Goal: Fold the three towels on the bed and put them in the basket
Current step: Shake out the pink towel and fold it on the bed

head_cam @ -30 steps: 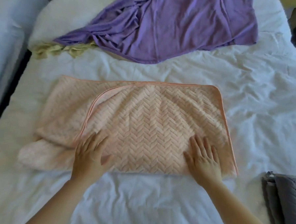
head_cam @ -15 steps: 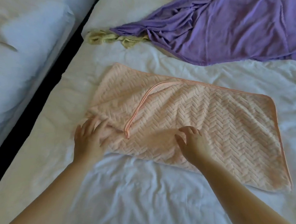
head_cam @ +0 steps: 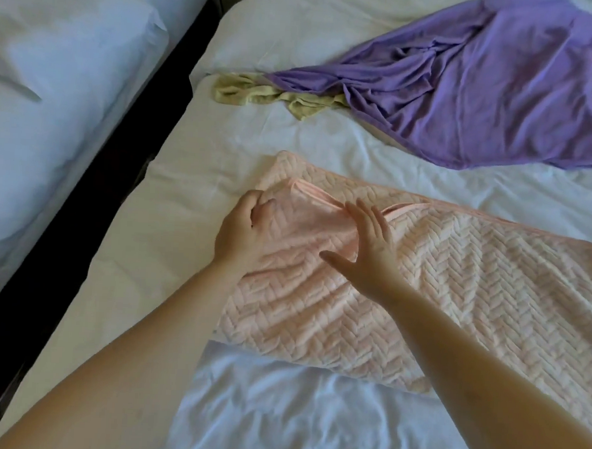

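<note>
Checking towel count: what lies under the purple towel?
A crumpled yellow-green towel pokes out from under the left edge of the purple towel; how much more lies beneath is covered.

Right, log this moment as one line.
step: folding pink towel | left hand: grips it | right hand: flat on it | purple towel, yellow towel: unfolded

We see the peach rectangular plush cloth towel [head_cam: 473, 285] as thick and soft, its nap raised in herringbone ridges (the narrow edge binding [head_cam: 405, 206] looks smoother, faintly sheeny). The purple thin cloth towel [head_cam: 483, 96] reads smooth and matt, the yellow-green crumpled cloth towel [head_cam: 260, 93] coarser, and the white bed sheet [head_cam: 278, 412] is matt, creased cloth.
</note>
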Tool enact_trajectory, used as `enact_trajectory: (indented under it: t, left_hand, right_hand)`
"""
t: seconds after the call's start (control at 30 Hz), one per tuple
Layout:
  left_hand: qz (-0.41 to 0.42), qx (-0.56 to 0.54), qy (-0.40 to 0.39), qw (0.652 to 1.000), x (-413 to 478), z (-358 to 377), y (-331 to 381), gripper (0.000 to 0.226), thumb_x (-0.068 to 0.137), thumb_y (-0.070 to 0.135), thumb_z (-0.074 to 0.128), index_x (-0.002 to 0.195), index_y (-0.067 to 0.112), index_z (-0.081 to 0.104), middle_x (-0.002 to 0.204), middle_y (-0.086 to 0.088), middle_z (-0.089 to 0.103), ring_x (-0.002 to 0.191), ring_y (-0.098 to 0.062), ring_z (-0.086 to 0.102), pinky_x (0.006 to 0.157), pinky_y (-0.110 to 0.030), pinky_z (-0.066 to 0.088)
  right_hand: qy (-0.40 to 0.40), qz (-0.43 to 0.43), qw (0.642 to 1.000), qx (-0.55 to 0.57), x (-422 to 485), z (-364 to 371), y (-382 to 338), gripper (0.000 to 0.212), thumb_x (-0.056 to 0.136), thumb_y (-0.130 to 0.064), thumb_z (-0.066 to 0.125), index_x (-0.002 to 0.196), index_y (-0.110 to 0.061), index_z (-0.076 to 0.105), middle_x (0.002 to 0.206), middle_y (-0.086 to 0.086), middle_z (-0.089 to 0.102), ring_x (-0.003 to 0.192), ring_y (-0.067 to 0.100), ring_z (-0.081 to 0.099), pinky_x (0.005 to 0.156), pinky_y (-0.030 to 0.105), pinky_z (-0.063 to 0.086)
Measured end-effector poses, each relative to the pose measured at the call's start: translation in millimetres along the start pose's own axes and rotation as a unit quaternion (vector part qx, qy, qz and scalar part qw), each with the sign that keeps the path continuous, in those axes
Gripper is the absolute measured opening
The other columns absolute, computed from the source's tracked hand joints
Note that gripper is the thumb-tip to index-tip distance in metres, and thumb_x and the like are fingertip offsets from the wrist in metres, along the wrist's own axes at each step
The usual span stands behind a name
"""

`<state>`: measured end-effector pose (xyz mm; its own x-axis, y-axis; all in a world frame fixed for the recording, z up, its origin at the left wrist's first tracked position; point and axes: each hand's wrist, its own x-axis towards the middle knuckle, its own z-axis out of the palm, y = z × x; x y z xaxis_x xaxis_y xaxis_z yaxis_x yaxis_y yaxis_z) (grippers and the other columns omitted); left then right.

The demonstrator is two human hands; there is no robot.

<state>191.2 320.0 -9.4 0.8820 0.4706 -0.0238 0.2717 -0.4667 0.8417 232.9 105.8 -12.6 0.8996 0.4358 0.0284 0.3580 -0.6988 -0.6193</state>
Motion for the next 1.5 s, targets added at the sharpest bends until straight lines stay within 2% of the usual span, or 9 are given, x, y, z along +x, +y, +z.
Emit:
enact_trajectory:
  t: [0.13, 0.27, 0.37, 0.5, 0.6, 0.8, 1.03, 1.33, 1.5]
  left_hand:
    - [0.002, -0.036, 0.010, 0.999, 57, -1, 10, 0.010, 0.095, 0.032, 0.047, 0.093, 0.024, 0.053, 0.075, 0.013, 0.053, 0.070, -0.006, 0.051, 0.063, -0.027, 0.036]
    - [-0.098, -0.014, -0.086, 0.991, 77, 5, -15, 0.028, 0.094, 0.037, 0.050, 0.116, 0.021, 0.053, 0.096, 0.006, 0.056, 0.083, -0.013, 0.053, 0.060, -0.019, 0.035]
    - [-0.187, 0.024, -0.127, 0.974, 64, -3, -44, 0.027, 0.090, 0.045, 0.053, 0.084, 0.019, 0.056, 0.073, 0.006, 0.053, 0.059, -0.008, 0.047, 0.046, -0.017, 0.032]
    - [-0.078, -0.005, -0.088, 0.993, 52, -5, -54, 0.026, 0.095, 0.024, 0.052, 0.082, 0.002, 0.051, 0.066, 0.000, 0.044, 0.059, -0.012, 0.041, 0.048, -0.016, 0.030]
    - [-0.031, -0.039, -0.055, 0.997, 68, 1, -36, 0.023, 0.095, 0.022, 0.052, 0.074, 0.017, 0.046, 0.072, -0.002, 0.051, 0.070, -0.015, 0.049, 0.062, -0.024, 0.037]
    - [-0.151, 0.002, -0.100, 0.983, 70, 3, -46, 0.034, 0.088, 0.044, 0.058, 0.112, 0.019, 0.057, 0.097, 0.009, 0.062, 0.085, -0.008, 0.059, 0.068, -0.018, 0.043]
    - [-0.165, 0.038, -0.104, 0.980, -30, -28, -82, 0.036, 0.087, 0.051, 0.056, 0.068, 0.021, 0.050, 0.051, 0.016, 0.050, 0.047, -0.002, 0.048, 0.046, -0.014, 0.033]
    - [-0.141, 0.130, -0.002, 0.981, -60, -48, -102, 0.028, 0.095, 0.045, 0.046, 0.075, 0.025, 0.043, 0.056, 0.008, 0.047, 0.064, -0.028, 0.057, 0.053, -0.032, 0.038]
    - [-0.040, 0.284, 0.034, 0.957, -47, -44, -80, 0.033, 0.090, 0.048, 0.050, 0.113, 0.024, 0.053, 0.106, 0.001, 0.061, 0.094, -0.027, 0.060, 0.071, -0.038, 0.049]
  right_hand:
    - [0.007, 0.023, 0.999, -0.043, 58, 7, -7, 0.077, 0.087, -0.050, 0.057, 0.149, -0.028, 0.018, 0.158, -0.007, 0.016, 0.147, 0.018, 0.004, 0.118, 0.047, 0.012]
    - [-0.060, 0.070, 0.991, -0.099, 99, 28, 6, 0.072, 0.091, -0.054, 0.048, 0.149, -0.024, 0.016, 0.156, -0.006, 0.023, 0.146, 0.019, 0.010, 0.119, 0.047, 0.005]
    - [-0.085, 0.090, 0.981, -0.147, 120, 43, 16, 0.069, 0.088, -0.060, 0.042, 0.144, -0.023, 0.027, 0.146, -0.001, 0.041, 0.139, 0.023, 0.029, 0.117, 0.046, 0.011]
    - [-0.087, 0.106, 0.976, -0.171, 146, 46, 20, 0.050, 0.086, -0.058, 0.048, 0.123, -0.025, 0.053, 0.122, 0.001, 0.053, 0.120, 0.028, 0.041, 0.100, 0.042, 0.030]
    - [0.008, 0.078, 0.991, -0.112, 164, 37, 20, 0.028, 0.085, -0.040, 0.060, 0.101, -0.018, 0.060, 0.101, 0.003, 0.055, 0.105, 0.031, 0.047, 0.082, 0.039, 0.036]
    - [0.068, 0.070, 0.978, -0.183, 154, 48, 26, 0.040, 0.089, -0.048, 0.052, 0.124, -0.028, 0.050, 0.135, 0.002, 0.044, 0.128, 0.027, 0.033, 0.113, 0.042, 0.016]
    - [0.095, 0.014, 0.985, -0.146, 103, 63, 12, 0.050, 0.094, -0.040, 0.044, 0.140, -0.021, 0.040, 0.151, -0.001, 0.034, 0.143, 0.021, 0.020, 0.118, 0.041, 0.000]
    - [-0.032, -0.026, 0.983, -0.180, 38, 62, 2, 0.056, 0.098, -0.050, 0.023, 0.151, -0.032, 0.017, 0.159, -0.009, 0.011, 0.147, 0.014, -0.006, 0.119, 0.044, -0.008]
    - [-0.036, 0.029, 0.989, -0.143, 17, 44, 24, 0.059, 0.095, -0.056, 0.015, 0.150, -0.034, 0.015, 0.159, -0.010, 0.004, 0.146, 0.012, -0.008, 0.119, 0.040, -0.009]
